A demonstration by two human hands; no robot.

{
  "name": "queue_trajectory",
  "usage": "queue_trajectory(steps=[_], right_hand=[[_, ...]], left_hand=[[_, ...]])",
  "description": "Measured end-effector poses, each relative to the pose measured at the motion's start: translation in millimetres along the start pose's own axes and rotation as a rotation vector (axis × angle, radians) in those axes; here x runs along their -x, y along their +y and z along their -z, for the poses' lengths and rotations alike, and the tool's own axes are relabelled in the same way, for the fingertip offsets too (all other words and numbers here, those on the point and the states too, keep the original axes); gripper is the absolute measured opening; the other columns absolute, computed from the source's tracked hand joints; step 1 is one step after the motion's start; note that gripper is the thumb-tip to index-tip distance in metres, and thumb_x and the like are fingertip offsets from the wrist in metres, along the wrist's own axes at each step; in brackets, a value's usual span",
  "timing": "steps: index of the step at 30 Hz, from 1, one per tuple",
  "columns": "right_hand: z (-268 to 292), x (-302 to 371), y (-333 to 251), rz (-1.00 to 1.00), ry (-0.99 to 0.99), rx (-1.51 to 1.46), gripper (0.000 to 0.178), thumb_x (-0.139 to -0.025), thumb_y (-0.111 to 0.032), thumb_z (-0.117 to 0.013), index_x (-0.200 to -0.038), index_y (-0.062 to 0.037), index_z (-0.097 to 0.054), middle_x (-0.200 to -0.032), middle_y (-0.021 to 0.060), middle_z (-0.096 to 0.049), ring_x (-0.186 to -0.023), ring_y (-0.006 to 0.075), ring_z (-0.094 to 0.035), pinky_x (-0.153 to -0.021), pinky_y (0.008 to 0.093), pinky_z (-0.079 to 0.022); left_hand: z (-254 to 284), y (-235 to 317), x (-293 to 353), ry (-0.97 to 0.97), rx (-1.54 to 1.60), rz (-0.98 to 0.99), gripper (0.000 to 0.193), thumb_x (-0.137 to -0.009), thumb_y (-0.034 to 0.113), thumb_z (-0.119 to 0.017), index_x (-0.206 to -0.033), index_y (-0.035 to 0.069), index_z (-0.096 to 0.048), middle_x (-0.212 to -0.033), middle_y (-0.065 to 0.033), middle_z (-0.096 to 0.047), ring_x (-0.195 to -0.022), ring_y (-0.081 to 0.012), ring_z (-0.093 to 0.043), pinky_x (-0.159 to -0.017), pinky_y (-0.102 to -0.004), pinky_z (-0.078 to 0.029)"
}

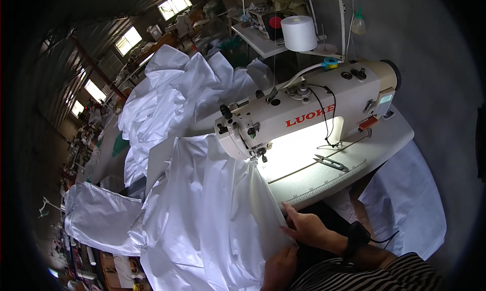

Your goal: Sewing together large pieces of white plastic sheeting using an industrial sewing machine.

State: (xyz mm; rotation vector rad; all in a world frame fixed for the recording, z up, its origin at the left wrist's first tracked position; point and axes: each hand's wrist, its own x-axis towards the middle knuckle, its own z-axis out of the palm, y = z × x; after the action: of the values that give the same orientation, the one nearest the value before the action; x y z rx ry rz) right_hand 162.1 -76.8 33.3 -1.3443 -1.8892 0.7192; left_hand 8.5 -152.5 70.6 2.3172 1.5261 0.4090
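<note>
A large sheet of white fabric point(207, 200) hangs in folds over the front of the sewing machine point(273, 121). Its upper right corner lies under the needle area, where the lamp shines. Along the fabric's right edge, my right hand point(306, 227) is closed with the edge between thumb and fingers, close to the table's front rim. Lower down the same edge, my left hand point(280, 268) is curled against the cloth, its fingertips partly hidden. Thread snips point(331, 163) rest on the machine bed, to the right of the needle.
More white fabric point(172, 93) is heaped behind the machine. Another white piece point(410, 200) hangs at the right below the table point(390, 139). A white thread cone point(298, 32) stands at the back. A dark cord point(329, 113) dangles before the machine arm.
</note>
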Motion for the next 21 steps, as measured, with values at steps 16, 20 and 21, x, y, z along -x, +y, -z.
queue_trajectory(steps=[16,20,21], right_hand=[[-33,-90,-8,-0.020,-0.042,0.490,0.050,-0.087,-0.010,-0.050,-0.134,0.0074,-0.043,-0.064,0.0116,-0.065,-0.054,0.0293,-0.065,-0.048,0.0394,-0.051],[-28,-74,-15,-0.050,-0.179,0.669,0.051,-0.087,-0.009,-0.051,-0.134,0.0076,-0.043,-0.063,0.0091,-0.065,-0.053,0.0253,-0.065,-0.046,0.0371,-0.051],[-27,-67,-16,-0.052,-0.177,0.689,0.051,-0.086,-0.009,-0.051,-0.134,0.0077,-0.043,-0.063,0.0082,-0.065,-0.052,0.0234,-0.065,-0.045,0.0364,-0.050]], left_hand=[[38,-39,-49,0.133,-0.077,0.013,0.020,-0.082,0.016,-0.065,-0.101,0.008,-0.066,-0.093,-0.0132,-0.068,-0.080,-0.0326,-0.067,-0.074,-0.0407,-0.054],[50,-99,-39,0.506,-0.289,0.342,0.041,-0.088,0.028,-0.062,-0.124,0.009,-0.058,-0.132,-0.0138,-0.054,-0.120,-0.0381,-0.051,-0.097,-0.0529,-0.040],[49,-120,-41,0.451,-0.323,0.485,0.048,-0.088,0.032,-0.063,-0.130,0.010,-0.054,-0.141,-0.0144,-0.047,-0.128,-0.0404,-0.043,-0.102,-0.0581,-0.034]])
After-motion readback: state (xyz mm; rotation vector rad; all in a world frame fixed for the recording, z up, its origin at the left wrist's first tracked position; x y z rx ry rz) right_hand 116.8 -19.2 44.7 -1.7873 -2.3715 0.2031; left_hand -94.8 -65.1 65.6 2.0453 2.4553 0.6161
